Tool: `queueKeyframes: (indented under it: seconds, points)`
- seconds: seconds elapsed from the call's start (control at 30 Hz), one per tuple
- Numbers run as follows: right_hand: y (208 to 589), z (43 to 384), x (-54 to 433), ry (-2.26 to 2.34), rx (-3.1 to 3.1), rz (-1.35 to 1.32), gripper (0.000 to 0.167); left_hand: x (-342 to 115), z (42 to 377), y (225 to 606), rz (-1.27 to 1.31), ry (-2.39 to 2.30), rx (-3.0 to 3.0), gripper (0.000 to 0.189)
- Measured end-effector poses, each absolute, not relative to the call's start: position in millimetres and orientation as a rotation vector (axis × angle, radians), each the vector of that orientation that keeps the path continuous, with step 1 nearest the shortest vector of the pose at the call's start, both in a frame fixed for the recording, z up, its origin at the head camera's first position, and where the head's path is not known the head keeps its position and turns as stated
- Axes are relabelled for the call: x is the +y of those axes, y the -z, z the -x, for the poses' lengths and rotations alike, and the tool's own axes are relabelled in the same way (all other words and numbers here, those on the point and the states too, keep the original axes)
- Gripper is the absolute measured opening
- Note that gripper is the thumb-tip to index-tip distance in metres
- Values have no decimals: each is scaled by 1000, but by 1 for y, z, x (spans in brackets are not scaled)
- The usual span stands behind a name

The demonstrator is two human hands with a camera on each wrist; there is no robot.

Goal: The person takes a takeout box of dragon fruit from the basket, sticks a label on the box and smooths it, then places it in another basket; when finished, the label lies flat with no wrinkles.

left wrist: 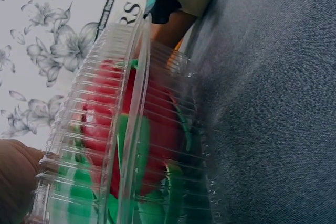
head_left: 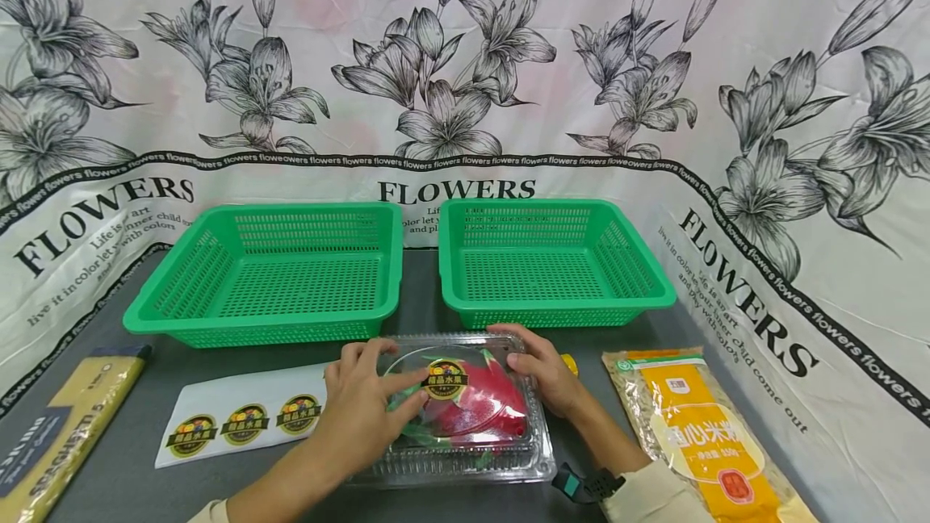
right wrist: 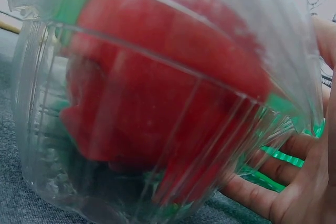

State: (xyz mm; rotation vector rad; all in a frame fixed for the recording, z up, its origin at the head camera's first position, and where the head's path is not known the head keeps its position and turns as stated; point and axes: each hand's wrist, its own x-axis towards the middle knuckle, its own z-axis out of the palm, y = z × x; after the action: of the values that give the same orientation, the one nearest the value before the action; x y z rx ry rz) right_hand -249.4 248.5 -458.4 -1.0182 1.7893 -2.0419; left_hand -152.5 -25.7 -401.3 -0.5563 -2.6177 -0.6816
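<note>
The sticker [head_left: 445,380] should sit best if the left hand [head_left: 366,398] works it flat from the middle outward with light, even pressure, since the thin lid [head_left: 417,355] of the clear box [head_left: 541,450] looks apt to flex above the dragon fruit [head_left: 494,410]; a firm but gentle brace by the right hand [head_left: 548,374] at 2 o'clock would stop the box sliding on the worktop [head_left: 417,281] without crushing its side. The left hand reaches in from 9 o'clock, thumb and index finger at the sticker's edge, though from this angle it is hard to tell whether they pinch it or merely press. The right fingers grip the box's side, thumb over the lid. The sticker is on the lid, toward 11 o'clock of the box's centre, just at 3 o'clock of the left fingertips, while the sticker sheet [head_left: 243,398] lies at 9 o'clock of the box
</note>
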Motion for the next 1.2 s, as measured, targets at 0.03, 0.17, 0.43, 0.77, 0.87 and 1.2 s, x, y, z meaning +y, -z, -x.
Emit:
queueKeyframes:
  seconds: [0.03, 0.17, 0.43, 0.77, 0.87, 1.2]
  points:
    - [458, 249, 249, 2041, 1788, 1018, 46, -26, 152, 402, 567, 669, -2609, 27]
    - [458, 249, 248, 2043, 1785, 1015, 46, -25, 150, 402, 617, 636, -2598, 24]
    - [456, 248, 250, 2048, 1791, 1009, 46, -20, 151, 398, 751, 613, -2649, 23]
    - [458, 249, 250, 2047, 1778, 1014, 45, -9, 159, 393, 767, 594, -2713, 27]
    - [459, 249, 249, 2047, 1772, 1017, 46, -5, 162, 392, 744, 606, -2740, 27]
    - [459, 249, 249, 2054, 1741, 1023, 45, 0, 174, 393, 680, 565, -2798, 27]
